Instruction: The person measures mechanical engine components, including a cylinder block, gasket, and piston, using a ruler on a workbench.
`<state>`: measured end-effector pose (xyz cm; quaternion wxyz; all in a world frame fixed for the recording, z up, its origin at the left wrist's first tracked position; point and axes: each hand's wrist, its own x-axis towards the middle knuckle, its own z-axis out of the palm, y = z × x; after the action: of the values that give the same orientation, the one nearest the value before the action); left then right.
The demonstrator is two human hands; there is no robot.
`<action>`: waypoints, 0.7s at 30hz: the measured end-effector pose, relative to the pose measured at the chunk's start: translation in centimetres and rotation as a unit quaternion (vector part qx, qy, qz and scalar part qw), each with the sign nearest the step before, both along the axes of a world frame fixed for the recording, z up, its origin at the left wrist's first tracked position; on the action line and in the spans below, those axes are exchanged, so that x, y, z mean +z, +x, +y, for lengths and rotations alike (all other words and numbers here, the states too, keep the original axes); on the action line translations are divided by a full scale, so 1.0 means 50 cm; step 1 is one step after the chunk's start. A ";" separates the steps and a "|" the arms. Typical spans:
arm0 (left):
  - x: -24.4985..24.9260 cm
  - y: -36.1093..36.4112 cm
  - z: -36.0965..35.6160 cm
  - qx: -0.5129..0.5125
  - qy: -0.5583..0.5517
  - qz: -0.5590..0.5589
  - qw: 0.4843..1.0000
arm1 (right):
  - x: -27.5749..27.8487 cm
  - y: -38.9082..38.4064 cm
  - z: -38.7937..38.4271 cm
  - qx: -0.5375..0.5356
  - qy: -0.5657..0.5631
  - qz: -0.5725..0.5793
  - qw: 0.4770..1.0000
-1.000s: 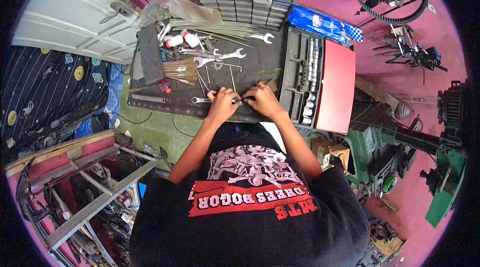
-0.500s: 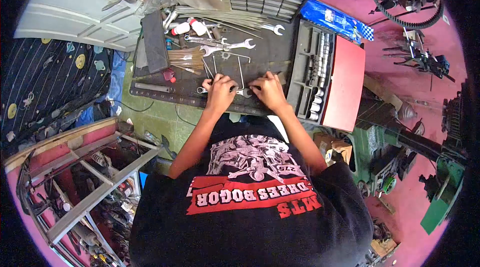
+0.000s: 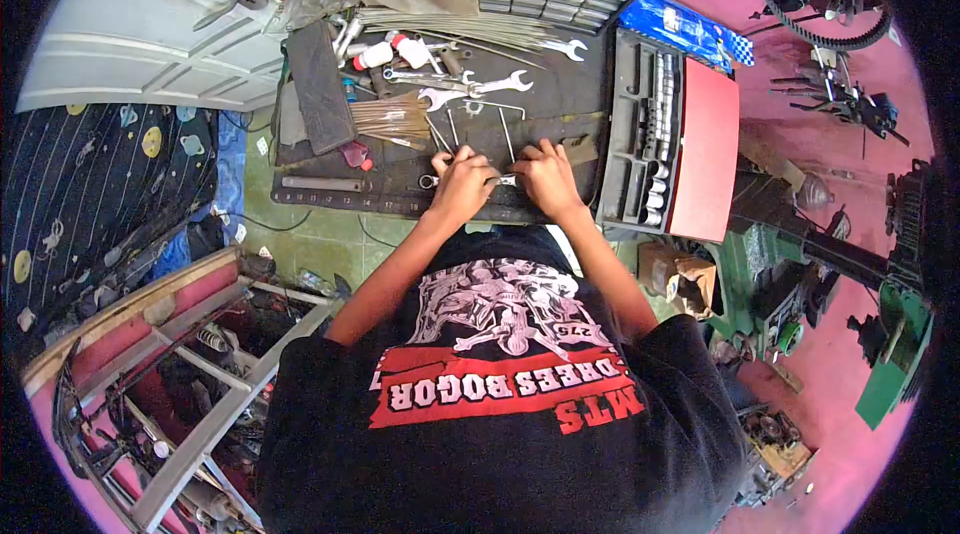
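The left hand [image 3: 462, 184] and right hand [image 3: 545, 179] are still pinching narrowly on the small metal part [image 3: 503, 180] between them at the near edge of the dark mat [image 3: 330, 202], barely shifting, so the fiddling is continuing.

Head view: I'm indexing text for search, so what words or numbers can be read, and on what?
"MTS": red, upside down, on the black T-shirt.
"REES BOGOR": white on its red banner, first letter unclear.
Numbers along the mat edge and print on the blue packet: too small.
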<state>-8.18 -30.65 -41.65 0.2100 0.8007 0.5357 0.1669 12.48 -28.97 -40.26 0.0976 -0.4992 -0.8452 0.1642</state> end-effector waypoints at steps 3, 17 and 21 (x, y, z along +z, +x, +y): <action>0.002 0.009 0.014 -0.024 -0.012 0.002 1.000 | 0.007 -0.007 0.003 0.007 0.010 -0.031 0.999; -0.017 0.012 0.067 -0.054 0.039 -0.008 0.998 | -0.011 -0.029 -0.004 -0.062 0.021 -0.039 0.997; -0.021 0.012 0.109 -0.080 0.105 -0.005 0.991 | -0.015 -0.044 -0.013 -0.127 0.054 -0.025 0.990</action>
<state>-7.60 -25.23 -42.70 0.1405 0.8579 0.4480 0.2087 10.28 -29.61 -41.04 0.1232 -0.6002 -0.7850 0.0917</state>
